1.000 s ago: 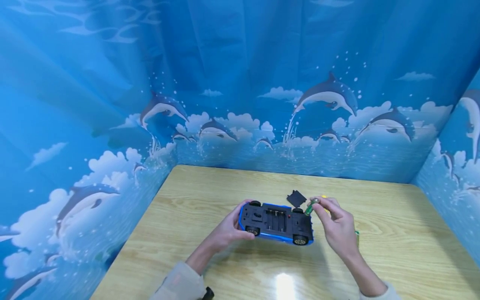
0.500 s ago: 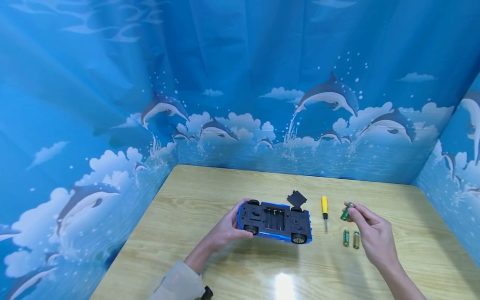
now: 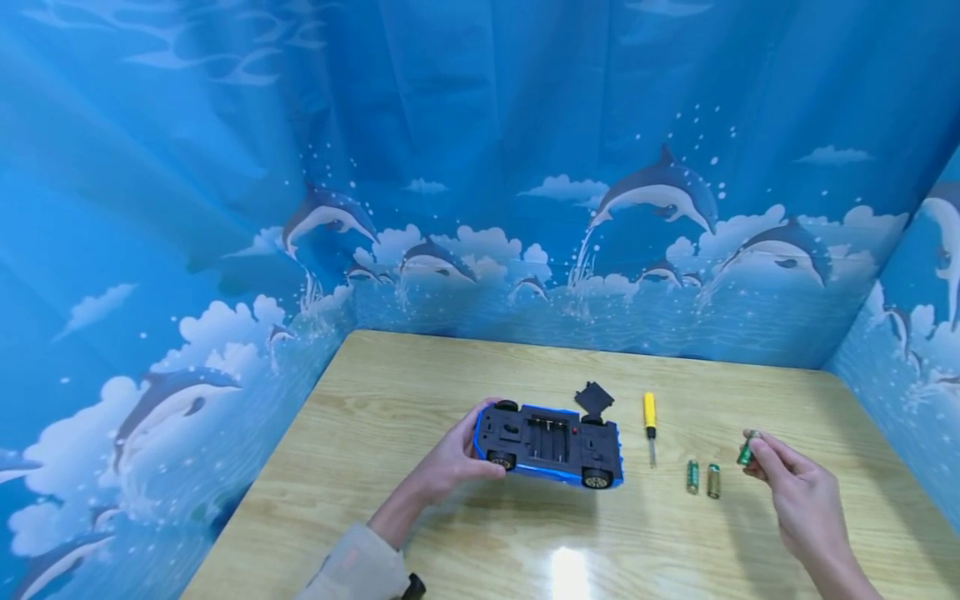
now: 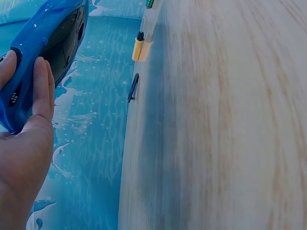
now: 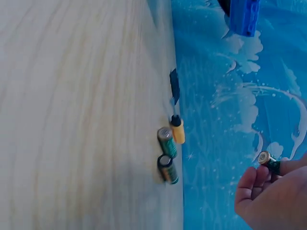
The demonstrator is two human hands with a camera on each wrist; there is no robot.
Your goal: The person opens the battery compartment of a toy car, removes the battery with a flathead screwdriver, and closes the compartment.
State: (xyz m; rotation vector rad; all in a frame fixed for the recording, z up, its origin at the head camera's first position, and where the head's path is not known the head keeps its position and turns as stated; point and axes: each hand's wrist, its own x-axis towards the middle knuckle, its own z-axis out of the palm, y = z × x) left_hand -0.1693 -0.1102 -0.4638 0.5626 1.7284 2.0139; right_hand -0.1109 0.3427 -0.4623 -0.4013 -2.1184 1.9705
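Note:
My left hand (image 3: 450,462) grips the rear or front end of a blue toy car (image 3: 551,446), held upside down above the table with its black underside up. The battery compartment (image 3: 550,440) in the middle is uncovered, with metal contacts showing and no battery inside. In the left wrist view, fingers lie along the blue body (image 4: 29,43). Off to the right, my right hand (image 3: 806,496) pinches a green battery (image 3: 746,452) between thumb and fingertips. Two more batteries, one green (image 3: 692,477) and one gold-green (image 3: 713,481), lie side by side to the left of that hand.
A yellow-handled screwdriver (image 3: 649,421) lies between the car and the batteries. Behind the car is a black square battery cover (image 3: 594,397). The wooden table (image 3: 420,367) ends at a blue dolphin-print curtain (image 3: 465,283).
My right hand has moved from beside the car's end out to the right, carrying the green battery and uncovering the screwdriver and loose batteries. The left hand and car have barely shifted.

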